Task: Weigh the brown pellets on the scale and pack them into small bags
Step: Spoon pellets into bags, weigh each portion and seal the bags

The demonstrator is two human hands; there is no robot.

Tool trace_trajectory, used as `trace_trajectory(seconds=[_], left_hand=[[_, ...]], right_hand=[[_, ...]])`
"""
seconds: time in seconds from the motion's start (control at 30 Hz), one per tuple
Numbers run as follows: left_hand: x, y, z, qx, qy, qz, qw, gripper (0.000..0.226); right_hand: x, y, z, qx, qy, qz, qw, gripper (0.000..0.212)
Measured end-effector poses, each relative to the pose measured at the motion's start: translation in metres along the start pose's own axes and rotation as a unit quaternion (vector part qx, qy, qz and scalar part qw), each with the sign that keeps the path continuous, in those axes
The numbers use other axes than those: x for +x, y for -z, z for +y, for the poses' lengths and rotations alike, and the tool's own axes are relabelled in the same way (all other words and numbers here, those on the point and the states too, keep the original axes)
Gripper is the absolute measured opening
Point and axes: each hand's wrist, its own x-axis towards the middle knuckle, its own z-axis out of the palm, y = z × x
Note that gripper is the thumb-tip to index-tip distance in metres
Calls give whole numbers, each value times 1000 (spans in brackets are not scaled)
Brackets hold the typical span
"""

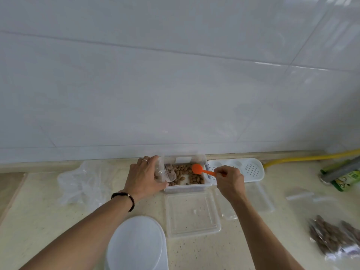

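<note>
Nearest the camera, at 6 o'clock, a round white lid (136,244) sits on the beige countertop (48,221), and just beyond it a clear square lid (191,214) lies flat. Over at 4 o'clock, filled bags of brown pellets (334,237) are heaped by the frame's edge, with empty small bags (300,195) flat at 3 o'clock. Both forearms reach in; the left wrist wears a dark beaded bracelet (124,197). The left hand (145,175) is clamped on a small clear bag (165,172), propping it at the left end of the clear container (186,173), with a few pellets showing inside it. The right hand (229,181) pinches the handle of an orange scoop (197,168), its bowl hovering over the brown pellets (183,171) scattered inside that container at 12 o'clock. Crumpled clear plastic (83,182) lies at 9 o'clock, a white perforated tray (251,169) sits at 1 o'clock just beside the container, and a yellow hose (311,157) runs along the tiled wall (175,75).
</note>
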Motion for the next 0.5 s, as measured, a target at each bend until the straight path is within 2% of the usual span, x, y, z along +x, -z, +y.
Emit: trace_trajectory(seconds=[0.17,0.3,0.4,0.5], left_hand=[[0,-2,-5,-16,-6,6,1000,88],[0,-3,-6,-19,-5,4,1000,90],[1,-3,-7,-14,-7,-1,1000,91],[2,-2,-7,-6,-10,-2,1000,92]], right_hand=[[6,-29,11,-31,20,8,999,25],[7,-50,1,-9,22,-73,997,25],[5,-57,-6,58,-40,-118,991,25],[5,-55,-6,144,-118,-113,976,24]])
